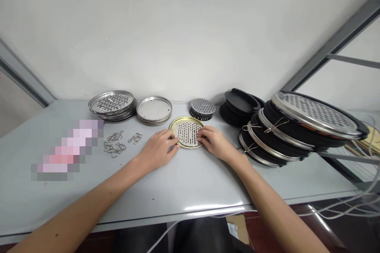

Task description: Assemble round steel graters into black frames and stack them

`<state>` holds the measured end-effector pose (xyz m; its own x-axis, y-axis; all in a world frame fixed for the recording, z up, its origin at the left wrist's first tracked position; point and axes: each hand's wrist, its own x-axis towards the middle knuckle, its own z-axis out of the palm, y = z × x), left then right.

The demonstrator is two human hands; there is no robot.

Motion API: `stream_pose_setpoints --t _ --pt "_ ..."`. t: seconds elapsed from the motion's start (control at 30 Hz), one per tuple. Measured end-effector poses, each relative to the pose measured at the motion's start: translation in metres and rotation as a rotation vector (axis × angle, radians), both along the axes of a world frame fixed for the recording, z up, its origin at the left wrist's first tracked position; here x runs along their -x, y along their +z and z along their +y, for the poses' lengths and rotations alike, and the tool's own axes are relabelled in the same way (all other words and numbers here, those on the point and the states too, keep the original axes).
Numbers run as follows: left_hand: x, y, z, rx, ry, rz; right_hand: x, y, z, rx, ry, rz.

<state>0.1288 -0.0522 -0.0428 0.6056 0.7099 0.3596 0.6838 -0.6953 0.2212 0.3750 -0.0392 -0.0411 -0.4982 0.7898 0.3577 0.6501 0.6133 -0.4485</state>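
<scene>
Lying on the table in front of me is a round metal grater disc (187, 133), set inside a gold-coloured round rim (181, 119). My left hand (160, 147) is closed at the rim's left edge, thumb and fingers against the disc. At the right edge, my right hand (216, 141) pinches the disc with bent fingers. Just behind it stands a small stack of perforated grater discs (202, 107). Left of that is a stack of flat metal rings or lids (154, 110).
A taller stack of metal grater plates (113, 102) stands at the back left, with several wire clips (114, 144) before it. Black round trays (240, 102) and a leaning stack of black-rimmed graters (314, 116) occupy the right. A blurred pinkish patch (69, 150) lies left. Cables (341, 209) hang at the right.
</scene>
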Motion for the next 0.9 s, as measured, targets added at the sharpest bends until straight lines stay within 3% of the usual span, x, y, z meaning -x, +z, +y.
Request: stream_pose_setpoints --t 0.43,0.73,0.9 --pt "-0.003 -0.001 0.001 -0.021 -0.05 -0.007 0.002 0.005 0.006 0.05 -0.043 -0.046" --pt "-0.005 -0.003 0.003 -0.017 -0.07 -0.022 0.005 0.01 0.016 0.07 -0.019 -0.158" --pt "-0.005 -0.005 0.002 -0.063 -0.048 -0.057 0.004 0.007 0.015 0.041 0.015 -0.116"
